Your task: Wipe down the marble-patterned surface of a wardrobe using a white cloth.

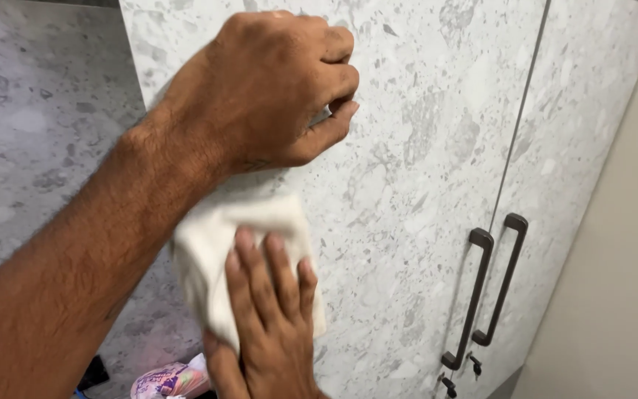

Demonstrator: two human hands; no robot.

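Observation:
My right hand (275, 318) comes up from the bottom edge and lies flat, fingers spread, on a white cloth (208, 236), pressing it against a pale marble-patterned cabinet door (407, 185). Above it, my left hand (275, 89) is curled into a fist with its knuckles and thumb against the same door near the top. Nothing shows inside the fist. My left forearm crosses the frame from the lower left and covers part of the cloth.
Two dark vertical bar handles (474, 295) (503, 281) flank the seam with a second matching door (585, 133), with small locks (474, 363) below them. A beige wall (622, 295) stands at the right, a grey stone-look surface (38, 133) at the left, and a colourful packet (167, 380) at the bottom.

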